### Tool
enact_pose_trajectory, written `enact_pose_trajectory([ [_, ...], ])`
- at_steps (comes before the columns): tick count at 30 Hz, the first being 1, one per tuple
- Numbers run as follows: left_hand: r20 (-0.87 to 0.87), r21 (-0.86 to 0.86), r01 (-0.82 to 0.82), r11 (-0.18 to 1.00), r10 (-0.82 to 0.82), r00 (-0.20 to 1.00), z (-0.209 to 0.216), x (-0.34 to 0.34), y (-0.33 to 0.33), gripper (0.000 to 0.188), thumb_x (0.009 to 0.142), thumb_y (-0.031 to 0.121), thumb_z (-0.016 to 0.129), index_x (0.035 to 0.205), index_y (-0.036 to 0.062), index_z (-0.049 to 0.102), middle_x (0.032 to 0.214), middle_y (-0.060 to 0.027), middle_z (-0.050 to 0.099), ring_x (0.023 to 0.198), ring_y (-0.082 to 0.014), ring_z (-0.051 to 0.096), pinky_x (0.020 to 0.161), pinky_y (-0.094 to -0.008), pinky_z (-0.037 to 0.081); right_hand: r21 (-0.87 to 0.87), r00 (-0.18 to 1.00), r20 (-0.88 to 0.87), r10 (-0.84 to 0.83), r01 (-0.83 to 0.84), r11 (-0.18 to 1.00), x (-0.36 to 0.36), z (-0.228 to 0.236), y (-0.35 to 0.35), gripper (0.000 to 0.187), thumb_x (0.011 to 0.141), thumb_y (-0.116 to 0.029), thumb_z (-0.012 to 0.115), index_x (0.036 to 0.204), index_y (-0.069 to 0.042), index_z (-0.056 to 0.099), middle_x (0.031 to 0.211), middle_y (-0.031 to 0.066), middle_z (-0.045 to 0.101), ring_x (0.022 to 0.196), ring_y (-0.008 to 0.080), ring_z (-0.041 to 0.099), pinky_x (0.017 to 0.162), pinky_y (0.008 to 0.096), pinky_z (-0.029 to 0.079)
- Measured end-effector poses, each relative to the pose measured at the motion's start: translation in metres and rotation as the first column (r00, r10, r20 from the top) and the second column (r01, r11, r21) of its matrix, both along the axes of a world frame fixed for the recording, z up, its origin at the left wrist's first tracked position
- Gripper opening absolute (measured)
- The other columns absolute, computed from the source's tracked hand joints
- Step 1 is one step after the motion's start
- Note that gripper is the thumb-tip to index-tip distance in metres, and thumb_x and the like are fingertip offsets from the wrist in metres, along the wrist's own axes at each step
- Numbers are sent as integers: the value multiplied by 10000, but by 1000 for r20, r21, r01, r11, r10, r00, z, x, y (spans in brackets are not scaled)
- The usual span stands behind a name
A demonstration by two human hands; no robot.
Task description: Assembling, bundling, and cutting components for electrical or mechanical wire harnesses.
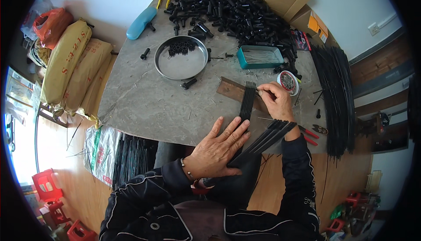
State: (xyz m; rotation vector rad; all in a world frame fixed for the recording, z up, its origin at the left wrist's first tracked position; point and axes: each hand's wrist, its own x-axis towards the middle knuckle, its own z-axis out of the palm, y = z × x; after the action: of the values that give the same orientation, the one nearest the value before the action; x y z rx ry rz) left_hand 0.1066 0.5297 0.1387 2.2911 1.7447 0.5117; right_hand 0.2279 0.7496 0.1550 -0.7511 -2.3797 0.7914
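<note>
My left hand lies palm down with its fingers stretched out, over the near part of a row of thin black rods. The rods lie side by side, their far ends across a rusty brown metal bar on the table. Beside those ends, my right hand is closed in a pinch; what sits between thumb and forefinger is too small to make out. A second bunch of black rods slants from under my right wrist toward my lap.
Beyond my hands are a round metal dish with black rings, a teal box of thin pins and a small bowl of metal bits. Black tubular parts are heaped at the back. Red-handled pliers and long black rods lie right.
</note>
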Motion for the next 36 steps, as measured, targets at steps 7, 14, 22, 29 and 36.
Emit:
enact_pose_trajectory([
  [7,47,28,5,1000,-6,999,-8,0,0,972,748,690,596,1450,55,376,1568,-155,200,1473,-300,114,1169,-536,67,107,995,-54,81,-75,991,-2,-5,11,94,839,0,639,915,-36,680,803,52,617,649,160,578,586,275,448],
  [14,83,36,19,999,-22,996,-8,-2,-1,1008,728,688,631,1441,24,371,1572,-169,177,1475,-313,100,1170,-536,58,191,998,-32,49,-42,981,-8,-4,7,79,823,8,653,889,-33,668,800,52,630,656,167,595,598,292,467],
  [22,66,36,10,999,-13,998,-7,-2,-2,1021,720,702,624,1444,30,369,1574,-163,175,1474,-312,97,1168,-545,46,51,992,11,124,-124,991,-5,3,17,82,817,28,649,887,-14,652,830,59,603,711,179,583,638,287,471],
  [29,39,40,-7,999,6,999,-7,-1,-2,998,730,696,608,1453,51,368,1570,-154,192,1472,-308,110,1170,-545,61,146,984,75,162,-172,974,-8,9,17,150,793,95,619,910,8,651,853,56,596,765,160,576,683,263,457],
  [36,59,41,-2,999,-1,998,-7,0,-1,995,726,683,624,1450,48,374,1569,-154,198,1471,-310,116,1172,-536,68,-49,990,-7,141,-141,989,-9,2,19,141,824,34,641,961,3,657,857,36,644,766,114,590,699,250,471],
])
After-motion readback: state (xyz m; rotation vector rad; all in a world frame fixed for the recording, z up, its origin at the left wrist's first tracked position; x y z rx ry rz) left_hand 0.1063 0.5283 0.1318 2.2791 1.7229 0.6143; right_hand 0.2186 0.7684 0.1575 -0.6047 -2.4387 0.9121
